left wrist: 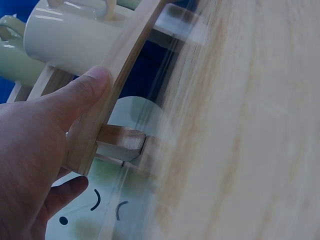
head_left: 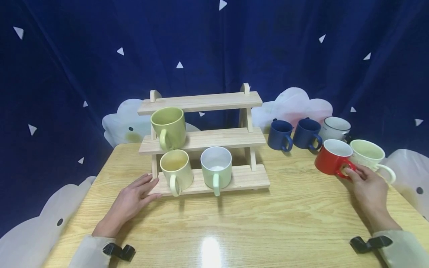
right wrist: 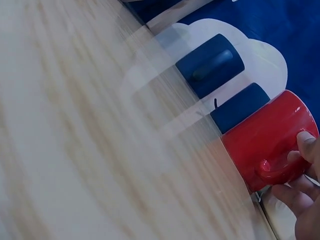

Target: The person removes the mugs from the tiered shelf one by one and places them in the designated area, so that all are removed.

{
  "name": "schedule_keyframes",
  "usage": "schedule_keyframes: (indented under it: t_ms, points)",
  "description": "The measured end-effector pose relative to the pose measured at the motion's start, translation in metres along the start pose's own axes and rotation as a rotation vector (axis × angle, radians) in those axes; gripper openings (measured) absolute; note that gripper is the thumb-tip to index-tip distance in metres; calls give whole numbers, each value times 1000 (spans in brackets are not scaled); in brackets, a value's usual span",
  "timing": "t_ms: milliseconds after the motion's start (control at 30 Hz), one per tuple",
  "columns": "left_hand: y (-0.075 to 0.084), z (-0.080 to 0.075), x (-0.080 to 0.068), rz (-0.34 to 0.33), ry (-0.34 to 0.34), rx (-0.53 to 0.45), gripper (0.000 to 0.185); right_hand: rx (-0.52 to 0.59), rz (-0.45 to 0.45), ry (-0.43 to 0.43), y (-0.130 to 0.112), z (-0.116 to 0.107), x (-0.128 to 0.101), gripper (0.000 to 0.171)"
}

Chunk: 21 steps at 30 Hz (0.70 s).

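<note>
A three-tier wooden shelf rack (head_left: pixel 234 137) stands on the table. My left hand (head_left: pixel 132 201) grips the left end of its lowest board, the thumb (left wrist: pixel 95 80) along the board and fingers round its end. On that board sit a cream-yellow mug (head_left: pixel 181 175) and a pale mint mug (head_left: pixel 218 171), handles to the front. An olive-green mug (head_left: pixel 172 130) stands on the middle board at left. At the table's right, my right hand (head_left: pixel 368 186) pinches the handle of a red mug (head_left: pixel 328 162), white inside. Its base is close to the tabletop in the right wrist view.
Two dark blue mugs (head_left: pixel 279 136) stand right of the rack, with a white dark-rimmed mug (head_left: pixel 335 128) beside them. A pale green mug (head_left: pixel 366 152) is right behind the red one. A blue curtain (head_left: pixel 201 44) and white cloud-shaped cushions (head_left: pixel 295 104) border the table (head_left: pixel 187 238).
</note>
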<state>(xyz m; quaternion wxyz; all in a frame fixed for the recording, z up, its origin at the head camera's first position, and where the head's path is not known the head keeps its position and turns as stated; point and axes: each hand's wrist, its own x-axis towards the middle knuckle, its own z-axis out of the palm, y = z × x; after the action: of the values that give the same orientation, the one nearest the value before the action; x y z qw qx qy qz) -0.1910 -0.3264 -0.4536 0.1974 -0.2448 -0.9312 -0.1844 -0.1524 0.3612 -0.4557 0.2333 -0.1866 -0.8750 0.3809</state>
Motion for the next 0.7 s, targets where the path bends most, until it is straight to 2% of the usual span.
schedule_keyframes:
  t_ms: [300, 700]
  points:
    - [2, -1, 0, -1, 1, -2, 56, -53, -3, -16, 0, 0, 0, 55]
    - [2, -1, 0, 11, 5, 7, 57, -49, -31, -17, -1, 0, -2, 54]
